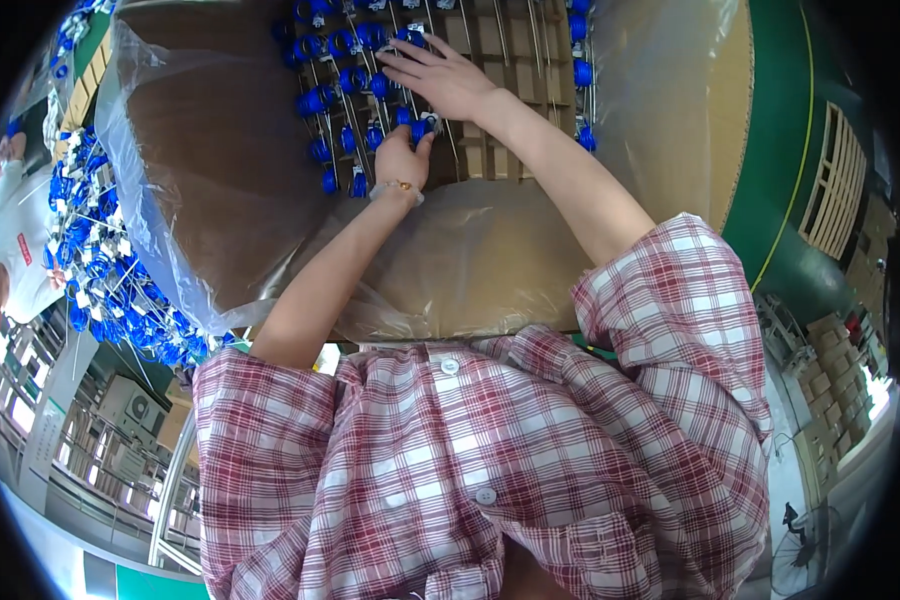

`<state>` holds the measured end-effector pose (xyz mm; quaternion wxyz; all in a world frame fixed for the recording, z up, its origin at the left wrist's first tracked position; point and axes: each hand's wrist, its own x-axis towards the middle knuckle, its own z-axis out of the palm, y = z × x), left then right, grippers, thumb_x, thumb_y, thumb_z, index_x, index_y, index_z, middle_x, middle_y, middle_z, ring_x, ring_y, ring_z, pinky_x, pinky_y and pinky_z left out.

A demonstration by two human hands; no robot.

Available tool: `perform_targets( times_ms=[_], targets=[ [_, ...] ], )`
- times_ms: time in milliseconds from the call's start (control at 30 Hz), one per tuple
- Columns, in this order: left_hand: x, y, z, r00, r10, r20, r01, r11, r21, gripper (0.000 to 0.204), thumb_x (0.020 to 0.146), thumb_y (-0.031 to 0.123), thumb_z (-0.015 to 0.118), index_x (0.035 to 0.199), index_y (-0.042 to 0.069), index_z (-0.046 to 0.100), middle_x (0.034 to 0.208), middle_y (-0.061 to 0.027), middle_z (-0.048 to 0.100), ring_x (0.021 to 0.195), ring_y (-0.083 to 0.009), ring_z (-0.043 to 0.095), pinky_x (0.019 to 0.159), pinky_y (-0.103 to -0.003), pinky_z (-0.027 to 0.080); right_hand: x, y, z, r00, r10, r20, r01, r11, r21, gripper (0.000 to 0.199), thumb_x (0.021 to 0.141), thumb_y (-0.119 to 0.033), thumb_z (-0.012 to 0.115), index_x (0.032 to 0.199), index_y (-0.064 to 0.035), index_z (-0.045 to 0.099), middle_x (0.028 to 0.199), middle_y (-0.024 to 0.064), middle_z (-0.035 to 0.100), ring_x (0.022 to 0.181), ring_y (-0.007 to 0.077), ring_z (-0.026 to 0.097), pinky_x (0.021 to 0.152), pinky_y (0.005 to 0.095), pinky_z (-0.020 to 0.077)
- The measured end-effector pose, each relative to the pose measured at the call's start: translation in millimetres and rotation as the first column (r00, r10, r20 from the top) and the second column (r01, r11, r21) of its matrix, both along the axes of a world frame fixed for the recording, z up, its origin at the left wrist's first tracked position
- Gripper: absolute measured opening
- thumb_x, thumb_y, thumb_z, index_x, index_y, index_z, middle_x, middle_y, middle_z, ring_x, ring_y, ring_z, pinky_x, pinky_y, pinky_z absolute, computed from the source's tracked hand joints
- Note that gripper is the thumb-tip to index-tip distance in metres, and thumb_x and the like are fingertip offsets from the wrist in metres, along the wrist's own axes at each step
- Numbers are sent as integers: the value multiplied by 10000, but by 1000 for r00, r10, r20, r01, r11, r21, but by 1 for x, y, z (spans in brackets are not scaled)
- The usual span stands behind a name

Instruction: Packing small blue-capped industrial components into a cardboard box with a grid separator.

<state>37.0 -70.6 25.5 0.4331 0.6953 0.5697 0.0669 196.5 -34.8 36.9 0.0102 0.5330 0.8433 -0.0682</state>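
Note:
I lean over a large cardboard box (670,120) lined with clear plastic film (200,200). Rows of small blue parts on thin metal rods (340,80) lie in its far end. My left hand (400,160), wearing a thin gold bracelet, pinches one blue part (418,126) at the near edge of the rows. My right hand (440,78) lies just beyond it, its fingers spread flat over the blue parts and gripping nothing I can see. Both forearms reach up from my red plaid shirt (490,450).
A heap of the same blue parts with white tags (100,270) lies left of the box. Another person in a white top (10,230) is at the far left edge. Green floor and stacked wooden pallets (835,180) are on the right.

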Motion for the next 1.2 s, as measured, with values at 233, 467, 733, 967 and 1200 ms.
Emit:
perform_targets(
  times_ms=[233, 467, 733, 967, 1200],
  targets=[
    [-6, -25, 0, 992, 122, -26, -123, 992, -29, 336, 796, 318, 642, 818, -10, 574, 702, -196, 594, 684, -372, 574, 623, -417, 450, 21, -16, -5, 1000, 7, -2, -7, 993, -119, 344, 774, -230, 624, 1084, -97, 561, 1276, 31, 465, 1329, 185, 259, 1111, 423, 187],
    [-1, -23, 11, 999, 6, 34, -8, 999, 49, 294, 802, 272, 633, 842, -14, 580, 727, -199, 603, 709, -374, 584, 638, -428, 456, 29, -6, 2, 998, 19, 61, -14, 997, -79, 256, 749, -216, 632, 978, -111, 587, 1179, 52, 500, 1253, 206, 353, 1030, 431, 263],
    [-5, -13, 7, 998, -51, -28, 53, 996, 72, 319, 798, 290, 633, 827, -24, 583, 748, -217, 612, 730, -379, 594, 654, -437, 468, 28, -8, 1, 999, 18, -28, -18, 1000, -11, 164, 738, -230, 637, 851, -110, 644, 1102, 40, 532, 1211, 192, 391, 977, 430, 309],
    [2, -3, 13, 961, -118, -252, 90, 989, -122, 347, 768, 318, 660, 819, -24, 627, 811, -226, 630, 799, -383, 611, 731, -431, 496, 25, -4, -1, 1000, -5, -24, 3, 995, -95, 260, 730, -185, 619, 976, -99, 613, 1160, 65, 530, 1243, 219, 370, 1020, 464, 266],
    [2, -4, 13, 950, -122, -288, 89, 988, -125, 358, 765, 335, 659, 779, -22, 650, 808, -218, 634, 790, -371, 619, 730, -426, 504, 21, -6, 10, 1000, -3, -20, -2, 967, -253, 466, 710, -270, 692, 1093, -48, 548, 1282, 161, 420, 1298, 326, 258, 1065, 540, 145]
  ],
)
